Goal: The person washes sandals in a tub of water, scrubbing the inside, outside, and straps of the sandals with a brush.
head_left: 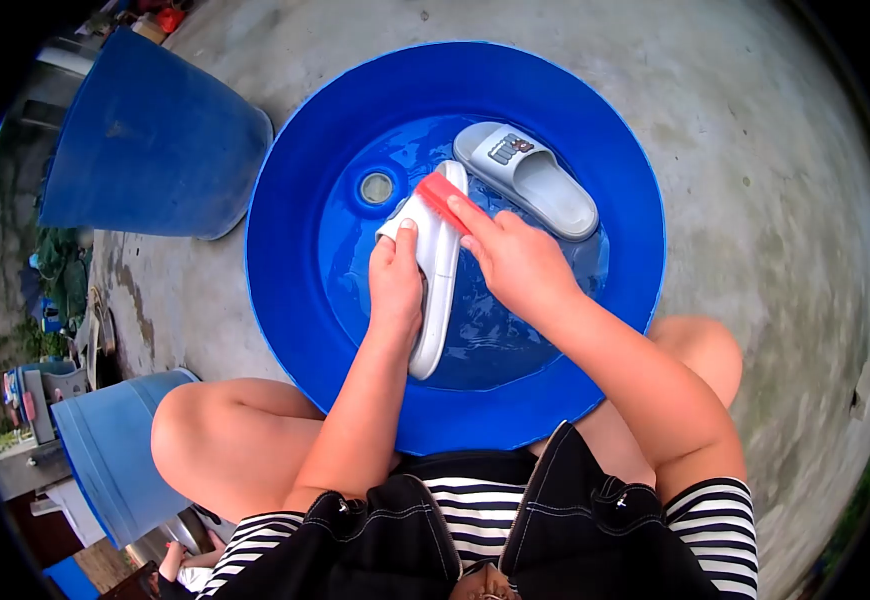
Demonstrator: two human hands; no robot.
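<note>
A: What is held in the left hand (396,283)?

B: The white slipper (442,272). It is gripped at the strap, thumb laid on top; the other fingers are mostly hidden. It is turned on its side over the tub (290,230) — whether the bottom is touched cannot be told.

A: And in the right hand (523,262)?

B: A red brush (442,203). It is pinched between thumb and fingers, with the forefinger stretched along it. Its front end is set against the white slipper, near the far end.

A: Is the grey slipper (530,180) noted?

B: Yes — strap upward, inside the tub, beyond the right hand. Shallow water (500,345) is seen there too.

A: Nearby?

B: A bucket (155,140) is placed just beside the tub, on the left.
</note>
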